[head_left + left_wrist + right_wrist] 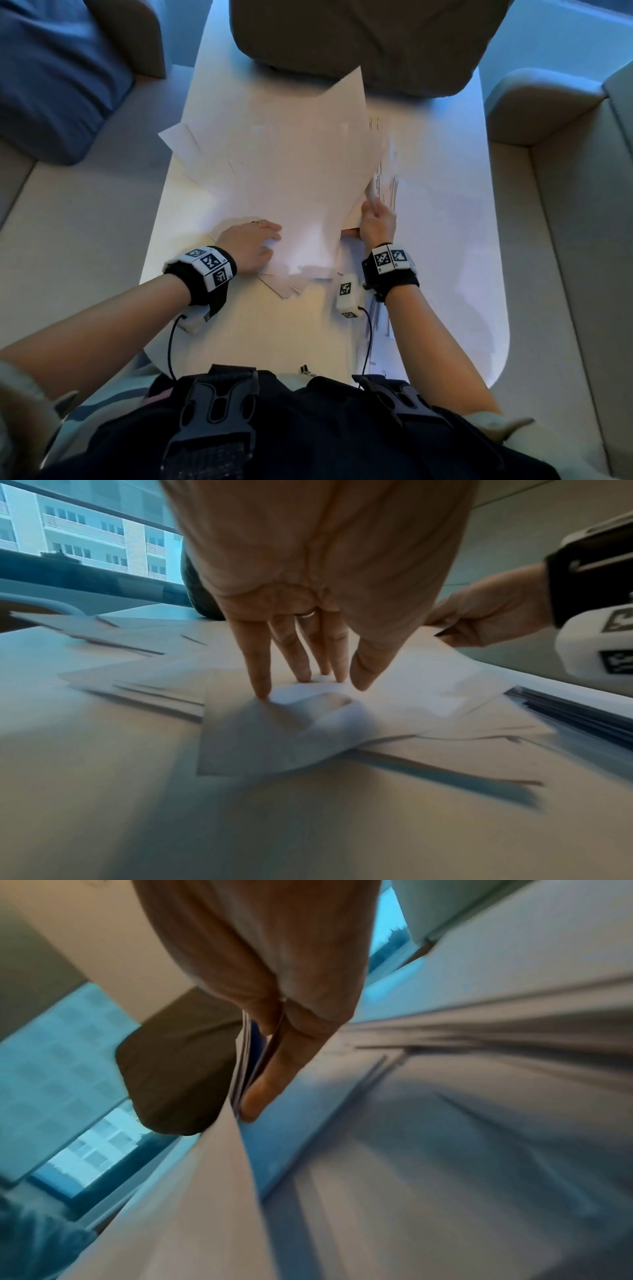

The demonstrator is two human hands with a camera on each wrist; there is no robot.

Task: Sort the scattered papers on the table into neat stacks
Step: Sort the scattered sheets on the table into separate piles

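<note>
1. Spreading across the middle of the white worktop, the scattered papers lie fanned at odd angles, some corners past the near edge of the pile; a good pass gathers the widest sheets first so smaller ones have a base to square against.

2. The lifted sheaf, tilted up on its right edge, is pinched by the right hand, thumb on one face and fingers hidden behind the other (the wrist view shows several edges bunched in that pinch). Judging by the droop, it wants lowering flat rather than swinging, or loose leaves may slip out.

3. A second pile sits at the right under the right forearm, well apart from the spread; it looks the likely landing place, though how tidy it is cannot be told.

4. The left hand lies open, fingers straight, pressing down on the near sheets; the top sheet buckles into a ridge just ahead of the fingertips. Lighter, flatter pressure would probably hold the pile without creasing.

5. Near corners stick out unevenly; tapping them flush comes last.
</note>
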